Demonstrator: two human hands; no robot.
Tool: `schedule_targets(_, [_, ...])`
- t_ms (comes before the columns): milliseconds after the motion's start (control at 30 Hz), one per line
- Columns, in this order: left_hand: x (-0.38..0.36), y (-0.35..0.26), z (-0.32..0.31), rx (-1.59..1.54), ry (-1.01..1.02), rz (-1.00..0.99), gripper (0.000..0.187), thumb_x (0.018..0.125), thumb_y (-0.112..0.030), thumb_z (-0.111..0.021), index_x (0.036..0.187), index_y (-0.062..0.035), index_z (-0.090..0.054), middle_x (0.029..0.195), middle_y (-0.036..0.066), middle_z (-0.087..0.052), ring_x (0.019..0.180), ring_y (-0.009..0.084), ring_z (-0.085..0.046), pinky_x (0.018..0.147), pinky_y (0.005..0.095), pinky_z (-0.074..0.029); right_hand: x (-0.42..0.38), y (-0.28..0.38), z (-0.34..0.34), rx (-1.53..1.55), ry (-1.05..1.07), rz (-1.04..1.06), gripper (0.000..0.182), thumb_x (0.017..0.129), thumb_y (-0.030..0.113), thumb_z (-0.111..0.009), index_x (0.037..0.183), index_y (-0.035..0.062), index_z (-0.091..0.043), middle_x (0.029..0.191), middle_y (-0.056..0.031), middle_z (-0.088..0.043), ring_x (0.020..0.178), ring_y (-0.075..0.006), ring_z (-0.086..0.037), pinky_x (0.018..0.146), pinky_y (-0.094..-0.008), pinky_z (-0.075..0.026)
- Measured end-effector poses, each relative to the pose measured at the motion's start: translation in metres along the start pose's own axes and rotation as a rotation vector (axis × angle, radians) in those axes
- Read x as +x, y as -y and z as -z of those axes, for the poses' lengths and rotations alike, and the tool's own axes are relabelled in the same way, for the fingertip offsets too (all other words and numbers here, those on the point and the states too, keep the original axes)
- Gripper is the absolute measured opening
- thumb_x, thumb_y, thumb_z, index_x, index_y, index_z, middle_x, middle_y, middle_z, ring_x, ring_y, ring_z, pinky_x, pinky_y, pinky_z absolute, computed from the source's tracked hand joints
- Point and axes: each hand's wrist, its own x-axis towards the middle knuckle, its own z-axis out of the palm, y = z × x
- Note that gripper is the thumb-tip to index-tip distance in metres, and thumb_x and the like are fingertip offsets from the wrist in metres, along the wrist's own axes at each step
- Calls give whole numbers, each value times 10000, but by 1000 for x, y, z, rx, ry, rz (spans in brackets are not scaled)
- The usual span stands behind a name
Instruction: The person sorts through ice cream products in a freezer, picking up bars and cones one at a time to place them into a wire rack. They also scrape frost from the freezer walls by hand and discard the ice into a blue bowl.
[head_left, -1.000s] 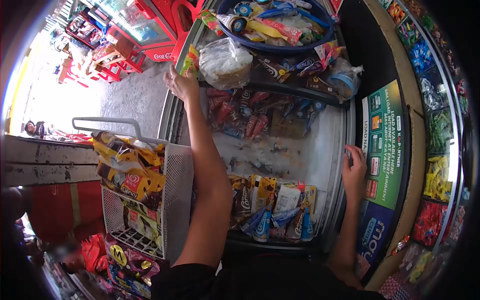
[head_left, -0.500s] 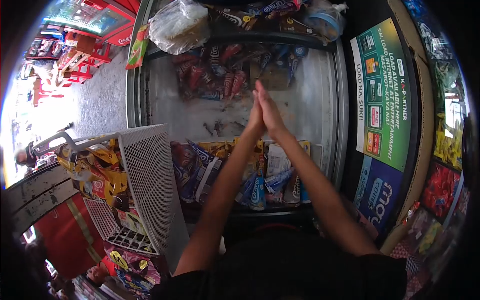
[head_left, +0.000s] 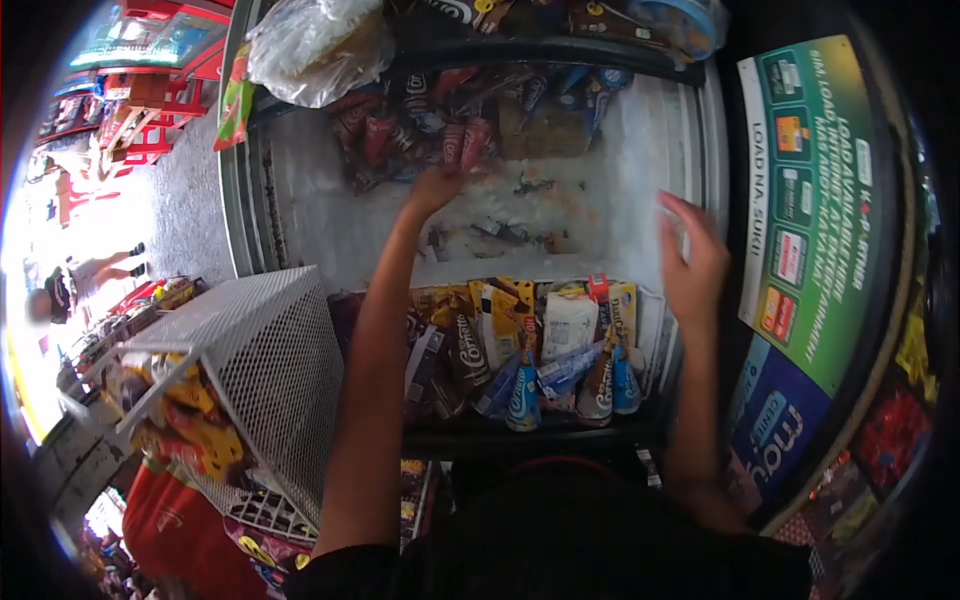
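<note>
My left hand (head_left: 437, 190) reaches down into the open chest freezer (head_left: 712, 150). Its fingertips are right at the lower ends of red-wrapped ice cream cones (head_left: 473, 143) in the back pile, and the fingers are too blurred to tell their grip. On the freezer's right side, my right hand (head_left: 692, 262) hovers near the inner wall with thumb and fingers apart, holding nothing. Nearer to me, a row of Cornetto cones, including a blue one (head_left: 522, 390) and a brown one (head_left: 467, 350), stands with yellow ice cream packs (head_left: 497, 318) between my forearms.
A white wire basket (head_left: 275, 350) of yellow snack packs stands at the left. Plastic-wrapped goods (head_left: 318, 50) lie on the far freezer edge. A green sign (head_left: 810, 200) lines the right side. A cardboard box (head_left: 545, 133) sits in the freezer.
My palms were pressed together over the freezer; now they are apart. My left hand went left toward the red cones, my right hand to the right wall. The view shifted slightly.
</note>
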Motion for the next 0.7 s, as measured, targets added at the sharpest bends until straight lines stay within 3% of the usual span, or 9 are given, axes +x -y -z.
schedule_targets(67, [14,40,-5,230,20,-50,339,835,-310,-572,972,-19,-681,939,177,-677,836,298,-662,746,383,-508,-21,-17,21,-227,-27,100,241,820,19,-580,1054,-2,-636,1065,-163,-632,1034,-309,-601,928,-387,-442])
schedule_targets(133, [27,74,-25,882,547,-151,251,786,-223,-597,934,-38,-683,983,179,-662,908,322,-645,758,406,-511,-35,-29,24,-315,5,119,260,797,-8,-582,1050,8,-640,1075,-165,-625,1066,-328,-585,970,-416,-416])
schedule_targets(200, [20,95,-50,831,606,142,215,762,-157,-602,923,-33,-672,991,143,-662,951,315,-635,785,431,-507,-38,-41,20,-445,103,273,242,806,14,-545,1025,-10,-647,1063,-178,-625,1092,-342,-573,1020,-491,-357])
schedule_targets(300, [21,136,-84,901,670,24,209,767,-137,-606,945,-47,-667,986,119,-660,963,315,-632,804,454,-501,-34,-43,29,-180,69,124,233,822,52,-503,976,-44,-649,1056,-186,-625,1094,-358,-567,1025,-538,-334])
schedule_targets(367, [27,145,-104,1126,867,-316,333,853,-163,-521,1175,-101,-581,1014,162,-617,905,332,-629,758,442,-511,-33,-48,31,-205,80,99,268,834,111,-470,924,-68,-648,1028,-199,-630,1062,-374,-578,1016,-539,-342])
schedule_targets(500, [30,164,-145,980,737,-429,327,883,-136,-476,1198,-139,-566,1039,126,-612,944,317,-614,817,429,-496,-36,-54,34,-169,85,65,343,846,205,-444,868,-70,-649,946,-210,-641,986,-374,-603,1011,-550,-344])
schedule_targets(567, [41,207,-176,753,662,-325,330,893,-127,-468,1209,-154,-555,1133,102,-578,1041,285,-576,908,427,-452,-38,-55,36,-184,100,34,367,862,234,-429,841,-61,-646,924,-206,-642,977,-367,-604,1014,-554,-341])
schedule_targets(633, [48,238,-192,751,637,-466,275,876,-189,-504,1135,-143,-585,1066,99,-600,987,280,-598,836,435,-467,-42,-57,36,-183,73,3,404,885,277,-406,778,-41,-631,884,-197,-639,960,-350,-607,1015,-554,-343])
schedule_targets(700, [50,255,-191,748,597,-609,244,860,-251,-540,1060,-132,-616,999,95,-622,933,274,-620,763,443,-483,-42,-60,41,-211,152,63,338,900,209,-372,797,-36,-580,909,-187,-622,957,-357,-586,1007,-590,-339])
